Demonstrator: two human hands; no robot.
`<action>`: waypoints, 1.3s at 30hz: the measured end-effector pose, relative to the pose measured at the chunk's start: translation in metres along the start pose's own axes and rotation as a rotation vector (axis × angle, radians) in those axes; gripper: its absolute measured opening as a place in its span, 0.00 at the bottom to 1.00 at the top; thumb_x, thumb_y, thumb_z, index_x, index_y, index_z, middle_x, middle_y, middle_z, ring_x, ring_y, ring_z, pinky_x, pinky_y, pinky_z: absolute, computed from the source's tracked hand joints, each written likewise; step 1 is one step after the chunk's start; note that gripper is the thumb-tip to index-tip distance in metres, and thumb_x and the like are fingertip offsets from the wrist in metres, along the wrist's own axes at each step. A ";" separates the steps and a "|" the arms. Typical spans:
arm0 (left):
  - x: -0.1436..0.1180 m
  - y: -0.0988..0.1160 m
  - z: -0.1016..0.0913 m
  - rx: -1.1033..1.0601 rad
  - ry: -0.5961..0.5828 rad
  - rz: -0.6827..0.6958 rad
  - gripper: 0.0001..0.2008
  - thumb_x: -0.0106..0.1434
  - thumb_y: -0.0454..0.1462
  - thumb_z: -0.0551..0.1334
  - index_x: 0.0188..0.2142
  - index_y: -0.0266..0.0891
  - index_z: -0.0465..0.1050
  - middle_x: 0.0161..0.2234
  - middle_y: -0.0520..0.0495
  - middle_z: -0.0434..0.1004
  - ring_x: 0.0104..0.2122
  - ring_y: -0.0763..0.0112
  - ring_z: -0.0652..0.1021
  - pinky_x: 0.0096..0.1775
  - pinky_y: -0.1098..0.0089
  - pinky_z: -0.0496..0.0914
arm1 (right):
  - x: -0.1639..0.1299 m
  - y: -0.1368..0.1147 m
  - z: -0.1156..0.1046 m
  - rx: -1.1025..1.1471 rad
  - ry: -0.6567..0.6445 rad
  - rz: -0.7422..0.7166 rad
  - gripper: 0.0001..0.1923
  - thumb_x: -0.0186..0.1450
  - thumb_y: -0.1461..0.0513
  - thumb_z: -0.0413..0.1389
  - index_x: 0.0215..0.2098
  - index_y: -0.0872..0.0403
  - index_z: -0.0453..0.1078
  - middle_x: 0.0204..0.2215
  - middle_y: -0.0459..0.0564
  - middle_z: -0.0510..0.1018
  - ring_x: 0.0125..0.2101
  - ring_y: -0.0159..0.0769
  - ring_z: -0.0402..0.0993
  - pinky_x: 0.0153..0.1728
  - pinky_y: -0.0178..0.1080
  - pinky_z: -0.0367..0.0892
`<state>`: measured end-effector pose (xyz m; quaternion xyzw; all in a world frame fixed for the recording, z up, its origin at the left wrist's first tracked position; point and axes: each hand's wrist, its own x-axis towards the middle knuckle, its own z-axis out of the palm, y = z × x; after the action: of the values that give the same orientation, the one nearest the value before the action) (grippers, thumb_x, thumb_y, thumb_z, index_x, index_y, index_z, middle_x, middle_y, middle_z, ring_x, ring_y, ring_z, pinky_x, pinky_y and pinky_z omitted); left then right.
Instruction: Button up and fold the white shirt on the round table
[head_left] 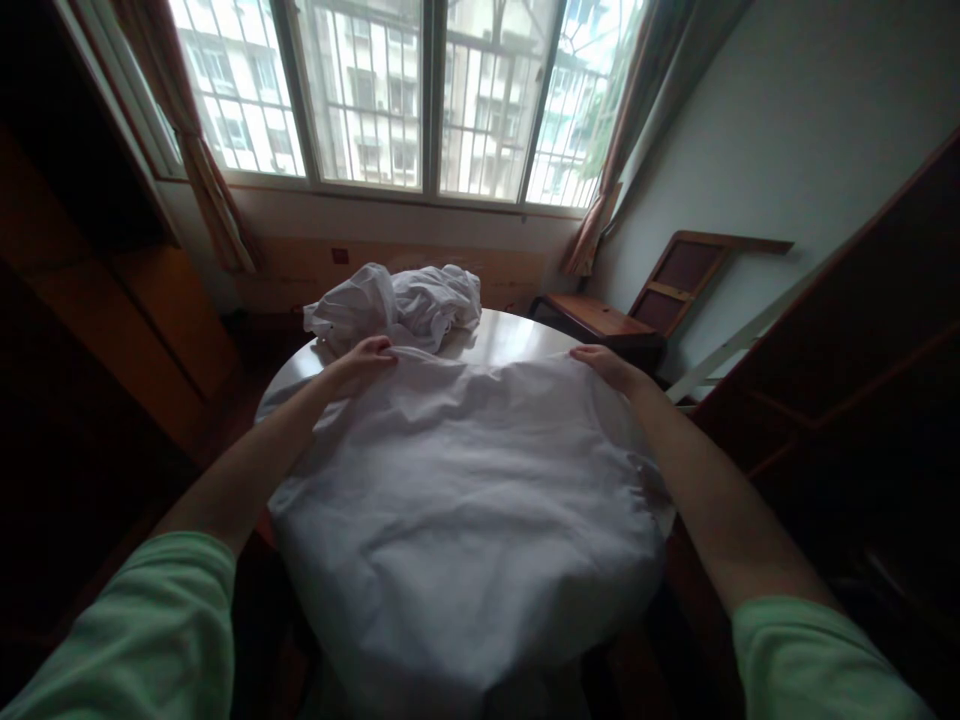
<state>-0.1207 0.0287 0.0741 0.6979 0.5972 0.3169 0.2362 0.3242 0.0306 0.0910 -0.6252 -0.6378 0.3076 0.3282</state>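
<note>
Across the top of the frame, a wide barred window (420, 95), bright with daylight, apartment blocks beyond, and reddish curtains (191, 140) at both sides. Filling the centre and lower middle, a white cloth (465, 500) spread over a round pale table (502, 340), draping off the near edge, lightly wrinkled. Just above centre, at the far side of the table, a crumpled heap of white fabric (397, 305). At right of centre, a wooden chair (637, 310) against the wall. At centre left, the left hand (364, 362), fingers curled down, gripping the far edge of the spread cloth. At centre right, the right hand (607, 365), fingers bent, pinching the same far edge. Green sleeves (142, 640) in both lower corners.
</note>
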 end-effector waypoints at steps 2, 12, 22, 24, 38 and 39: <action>0.005 -0.001 0.007 0.151 0.211 0.061 0.14 0.58 0.39 0.58 0.40 0.32 0.68 0.40 0.41 0.72 0.42 0.61 0.72 0.44 0.65 0.64 | 0.001 0.000 0.000 -0.042 0.099 -0.033 0.11 0.62 0.58 0.52 0.31 0.56 0.72 0.28 0.50 0.78 0.29 0.35 0.73 0.33 0.36 0.67; 0.025 0.000 0.077 0.531 0.204 0.127 0.24 0.61 0.38 0.55 0.57 0.34 0.59 0.56 0.37 0.64 0.56 0.58 0.64 0.55 0.63 0.58 | 0.020 0.001 0.079 -0.665 0.110 -0.177 0.20 0.65 0.60 0.51 0.55 0.57 0.65 0.55 0.57 0.69 0.54 0.40 0.65 0.53 0.39 0.59; 0.006 -0.014 0.087 0.626 0.002 0.059 0.30 0.63 0.47 0.50 0.60 0.30 0.56 0.58 0.32 0.62 0.57 0.53 0.64 0.55 0.60 0.57 | 0.000 0.025 0.123 -0.741 0.022 -0.275 0.28 0.67 0.51 0.45 0.62 0.54 0.56 0.61 0.59 0.59 0.61 0.47 0.54 0.58 0.48 0.50; 0.007 -0.012 0.082 0.644 0.006 0.077 0.27 0.63 0.49 0.51 0.55 0.32 0.64 0.55 0.33 0.66 0.56 0.53 0.65 0.55 0.59 0.57 | 0.002 0.021 0.117 -0.694 -0.002 -0.278 0.27 0.67 0.51 0.46 0.61 0.54 0.58 0.60 0.58 0.62 0.59 0.46 0.57 0.57 0.45 0.52; 0.066 0.009 0.090 0.038 0.101 0.070 0.07 0.55 0.36 0.58 0.28 0.35 0.74 0.24 0.49 0.75 0.26 0.70 0.74 0.30 0.73 0.66 | 0.063 -0.013 0.103 -0.348 -0.034 -0.043 0.13 0.55 0.56 0.59 0.20 0.58 0.71 0.16 0.45 0.71 0.23 0.33 0.68 0.26 0.32 0.60; 0.067 0.008 0.092 0.018 0.138 0.093 0.08 0.56 0.35 0.57 0.31 0.35 0.74 0.28 0.48 0.77 0.29 0.71 0.75 0.33 0.74 0.67 | 0.063 -0.014 0.102 -0.320 -0.024 -0.065 0.11 0.55 0.56 0.59 0.23 0.58 0.72 0.18 0.45 0.73 0.24 0.32 0.68 0.27 0.32 0.61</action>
<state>-0.0424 0.0973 0.0273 0.7035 0.5818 0.3695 0.1733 0.2339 0.0954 0.0434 -0.6450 -0.7023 0.1986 0.2265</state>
